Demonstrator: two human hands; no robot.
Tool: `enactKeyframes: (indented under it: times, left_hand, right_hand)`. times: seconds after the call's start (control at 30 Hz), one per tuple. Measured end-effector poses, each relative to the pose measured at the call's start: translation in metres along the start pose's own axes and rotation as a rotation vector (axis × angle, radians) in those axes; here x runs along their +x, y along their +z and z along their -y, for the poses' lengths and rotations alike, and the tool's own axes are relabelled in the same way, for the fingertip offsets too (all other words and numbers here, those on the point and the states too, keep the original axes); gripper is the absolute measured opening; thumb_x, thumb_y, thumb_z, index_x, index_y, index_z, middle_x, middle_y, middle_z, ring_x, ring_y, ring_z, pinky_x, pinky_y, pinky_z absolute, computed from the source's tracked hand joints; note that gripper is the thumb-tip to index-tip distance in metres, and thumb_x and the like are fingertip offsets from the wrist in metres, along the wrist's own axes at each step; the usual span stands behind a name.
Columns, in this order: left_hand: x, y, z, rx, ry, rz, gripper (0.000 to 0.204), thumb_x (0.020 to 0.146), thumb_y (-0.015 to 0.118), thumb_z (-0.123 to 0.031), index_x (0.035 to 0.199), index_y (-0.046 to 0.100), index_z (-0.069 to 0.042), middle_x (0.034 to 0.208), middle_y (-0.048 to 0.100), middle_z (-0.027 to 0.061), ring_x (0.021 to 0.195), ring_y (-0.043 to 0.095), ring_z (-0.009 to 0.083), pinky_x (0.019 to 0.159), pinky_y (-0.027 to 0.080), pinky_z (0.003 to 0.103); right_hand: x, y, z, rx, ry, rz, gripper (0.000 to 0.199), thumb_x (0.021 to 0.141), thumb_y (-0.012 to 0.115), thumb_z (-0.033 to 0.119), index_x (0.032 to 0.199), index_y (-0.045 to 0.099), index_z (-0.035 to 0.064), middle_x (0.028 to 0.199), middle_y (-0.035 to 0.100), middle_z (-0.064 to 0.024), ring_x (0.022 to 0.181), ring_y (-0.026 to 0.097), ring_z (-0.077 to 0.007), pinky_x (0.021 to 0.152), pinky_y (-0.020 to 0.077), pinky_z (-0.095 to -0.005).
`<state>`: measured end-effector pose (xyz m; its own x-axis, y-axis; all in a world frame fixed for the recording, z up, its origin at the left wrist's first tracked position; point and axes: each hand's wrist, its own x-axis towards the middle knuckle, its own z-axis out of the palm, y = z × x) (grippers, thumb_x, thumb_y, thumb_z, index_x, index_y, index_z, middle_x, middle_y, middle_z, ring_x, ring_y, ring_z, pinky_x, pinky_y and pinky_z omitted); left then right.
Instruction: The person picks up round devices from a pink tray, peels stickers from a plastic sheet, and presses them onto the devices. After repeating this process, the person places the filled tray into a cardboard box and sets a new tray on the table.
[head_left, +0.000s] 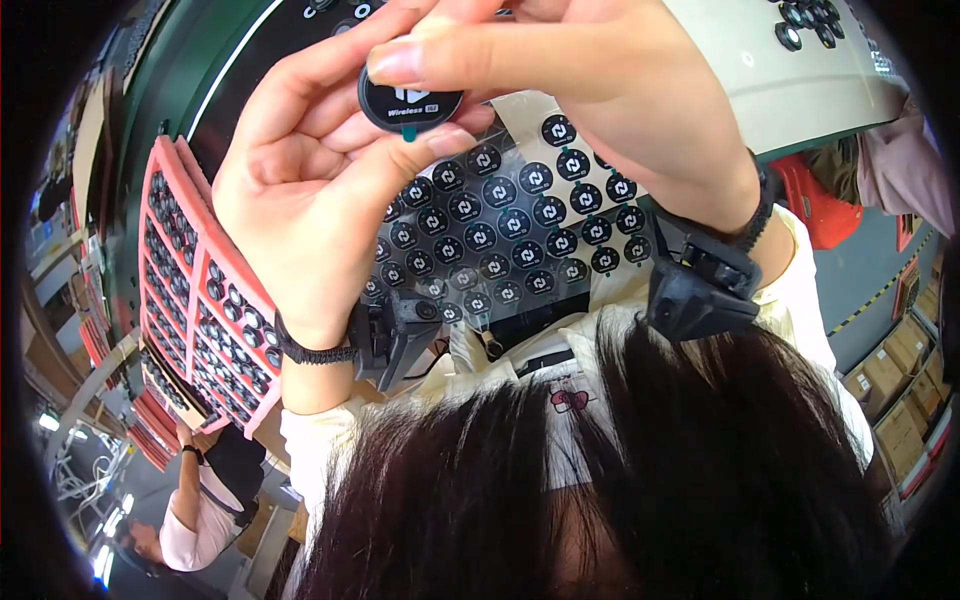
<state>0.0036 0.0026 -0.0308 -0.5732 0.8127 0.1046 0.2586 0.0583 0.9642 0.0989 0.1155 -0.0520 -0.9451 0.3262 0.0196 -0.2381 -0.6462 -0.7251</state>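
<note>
Between my two hands is a small round black disc [410, 118] with white print on its face and a teal tab at its lower edge. My left hand [300, 190] grips the disc by its edge, thumb at the bottom and fingers behind. My right hand [630, 90] rests its thumb on the upper part of the face, covering some of the print; its other fingers are partly cut off by the top edge. Below my hands lies a clear sheet of round black stickers [513, 222] in rows, some with teal tabs showing.
A pink compartment tray [219, 228] full of round black pieces stands on the left. More round black pieces [820, 22] lie on the white surface at far right. Black wrist devices [705, 285] sit on both forearms. Another person [190, 520] is at lower left; cardboard boxes [900, 360] stand right.
</note>
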Motion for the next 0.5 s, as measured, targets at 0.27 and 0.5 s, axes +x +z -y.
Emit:
enactKeyframes:
  times: [0.27, 0.5]
  left_hand:
    - [-0.005, -0.014, -0.008, 0.151, 0.003, 0.287, 0.042, 0.071, 0.052, 0.016, 0.112, 0.043, 0.011, 0.105, 0.054, 0.0203, 0.089, 0.059, 0.0213, 0.076, 0.051, 0.026]
    - [0.039, -0.019, 0.048, 0.11, -0.208, 0.627, 0.012, 0.074, 0.063, -0.005, 0.081, 0.056, 0.002, 0.079, 0.06, 0.0085, 0.062, 0.059, 0.0148, 0.055, 0.048, 0.025]
  right_hand:
    - [-0.005, 0.0, -0.011, -0.725, -0.368, -0.275, 0.015, 0.076, 0.062, 0.004, 0.084, 0.053, -0.0048, 0.09, 0.056, -0.0087, 0.075, 0.055, -0.0108, 0.069, 0.0435, -0.0199]
    - [-0.036, -0.088, -0.03, -1.352, -0.027, -0.132, 0.012, 0.07, 0.065, 0.009, 0.077, 0.057, 0.0039, 0.078, 0.057, -0.0027, 0.076, 0.054, -0.0128, 0.07, 0.0434, -0.0262]
